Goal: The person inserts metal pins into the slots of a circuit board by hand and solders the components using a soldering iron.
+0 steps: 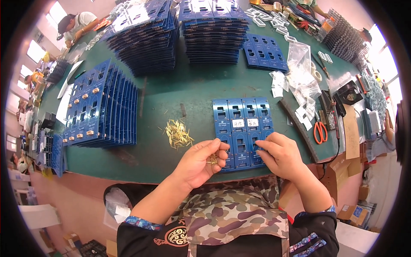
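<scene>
A blue circuit board panel point(240, 124) with rectangular cut-outs and two small white labels lies on the green table point(188, 90) right in front of me. My left hand point(200, 162) is curled around a small bunch of gold pins point(212, 159) at the panel's near left corner. My right hand point(280, 155) rests on the panel's near right part, with its fingertips pinched together over a cut-out; whether a pin is between them I cannot tell. A loose pile of gold pins point(177, 133) lies on the table to the left of the panel.
Stacks of blue panels stand at the left point(102, 105) and at the back point(214, 36). Clear plastic bags point(302, 73), orange-handled scissors point(320, 131), tape rolls and white parts lie at the right. Other people work at the far left point(77, 25).
</scene>
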Demonstrator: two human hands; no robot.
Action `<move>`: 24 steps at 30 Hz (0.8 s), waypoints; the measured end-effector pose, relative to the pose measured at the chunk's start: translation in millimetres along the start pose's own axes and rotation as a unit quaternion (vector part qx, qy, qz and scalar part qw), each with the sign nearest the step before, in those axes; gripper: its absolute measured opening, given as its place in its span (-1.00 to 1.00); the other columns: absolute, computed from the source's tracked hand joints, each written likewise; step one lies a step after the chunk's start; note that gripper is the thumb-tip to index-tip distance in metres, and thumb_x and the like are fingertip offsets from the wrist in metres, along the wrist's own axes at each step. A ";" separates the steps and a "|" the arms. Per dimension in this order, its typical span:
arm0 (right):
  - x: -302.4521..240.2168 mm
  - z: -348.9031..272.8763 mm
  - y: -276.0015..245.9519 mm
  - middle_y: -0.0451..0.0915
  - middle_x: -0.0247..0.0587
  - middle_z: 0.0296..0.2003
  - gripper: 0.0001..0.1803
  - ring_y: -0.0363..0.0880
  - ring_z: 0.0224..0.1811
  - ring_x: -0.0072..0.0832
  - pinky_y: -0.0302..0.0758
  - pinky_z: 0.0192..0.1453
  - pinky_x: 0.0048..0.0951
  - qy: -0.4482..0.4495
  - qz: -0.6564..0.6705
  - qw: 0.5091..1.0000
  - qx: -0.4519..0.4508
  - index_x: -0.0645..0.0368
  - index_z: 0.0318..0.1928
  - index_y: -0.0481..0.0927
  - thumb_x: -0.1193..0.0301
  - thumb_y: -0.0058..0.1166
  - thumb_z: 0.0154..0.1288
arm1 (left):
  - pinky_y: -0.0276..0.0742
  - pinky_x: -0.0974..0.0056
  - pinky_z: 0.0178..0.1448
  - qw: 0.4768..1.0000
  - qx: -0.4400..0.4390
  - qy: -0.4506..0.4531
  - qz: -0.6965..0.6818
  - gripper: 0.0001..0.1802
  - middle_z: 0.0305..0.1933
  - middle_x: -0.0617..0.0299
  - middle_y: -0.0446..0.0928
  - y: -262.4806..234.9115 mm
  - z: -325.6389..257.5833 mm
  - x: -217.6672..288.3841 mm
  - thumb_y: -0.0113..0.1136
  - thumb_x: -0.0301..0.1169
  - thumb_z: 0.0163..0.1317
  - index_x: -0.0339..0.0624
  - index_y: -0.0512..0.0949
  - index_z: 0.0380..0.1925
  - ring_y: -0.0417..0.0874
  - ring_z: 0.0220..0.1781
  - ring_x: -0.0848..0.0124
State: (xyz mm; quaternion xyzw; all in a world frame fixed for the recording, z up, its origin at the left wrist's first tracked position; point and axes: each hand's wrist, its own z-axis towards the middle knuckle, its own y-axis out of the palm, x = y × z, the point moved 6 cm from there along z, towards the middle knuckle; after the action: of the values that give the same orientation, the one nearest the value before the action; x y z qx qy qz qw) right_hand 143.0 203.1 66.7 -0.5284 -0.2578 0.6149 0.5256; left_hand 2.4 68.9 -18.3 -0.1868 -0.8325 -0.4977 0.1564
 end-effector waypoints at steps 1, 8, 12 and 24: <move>-3.2 6.0 -1.2 0.49 -0.28 -0.37 -0.77 0.53 -0.39 -0.29 0.51 -0.35 -0.31 0.003 0.042 0.999 0.030 0.12 -0.25 0.62 0.43 0.29 0.02 | 0.54 0.46 -0.35 1.000 -0.003 0.001 -0.008 -0.72 -0.38 0.23 0.62 0.4 0.6 -0.6 0.07 -0.25 0.40 -0.24 0.61 -0.20 0.63 -0.39 0.48; -55.8 53.2 16.1 0.47 -0.19 -0.30 -0.81 0.50 -0.25 -0.23 0.50 -0.23 -0.30 -0.045 0.068 0.995 0.064 0.15 -0.43 0.51 0.39 0.26 -0.01 | 0.63 0.32 -0.17 0.998 0.003 0.055 -0.039 -0.73 -0.27 0.16 0.61 13.6 0.5 3.4 0.00 -0.30 0.43 -0.30 0.56 -0.17 0.65 -0.25 0.40; -57.0 61.2 28.1 0.47 -0.20 -0.33 -0.86 0.48 -0.30 -0.25 0.50 -0.25 -0.29 -0.051 0.027 0.996 0.073 0.16 -0.42 0.52 0.44 0.20 0.00 | 0.63 0.25 -0.01 0.995 0.020 0.083 -0.046 -0.72 -0.11 0.14 0.58 15.8 -4.2 5.6 -0.07 -0.32 0.46 -0.31 0.51 -0.09 0.64 -0.13 0.39; -13.4 57.6 15.6 0.53 -0.13 -0.32 -0.95 0.56 -0.28 -0.18 0.51 -0.19 -0.28 0.046 0.175 0.977 0.109 0.24 -0.36 0.54 0.53 0.13 0.17 | 0.60 0.16 0.17 0.991 0.041 0.104 -0.078 -0.72 0.02 -0.07 0.53 -3.8 -4.1 15.7 -0.08 -0.50 0.38 -0.42 0.42 0.02 0.59 0.06 0.15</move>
State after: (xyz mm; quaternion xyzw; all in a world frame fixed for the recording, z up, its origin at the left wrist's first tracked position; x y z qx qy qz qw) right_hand 82.6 199.6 76.0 -0.5331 -0.0682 0.6965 0.4754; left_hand -12.9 66.1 -12.3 -0.0617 -0.8432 -0.4910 0.2103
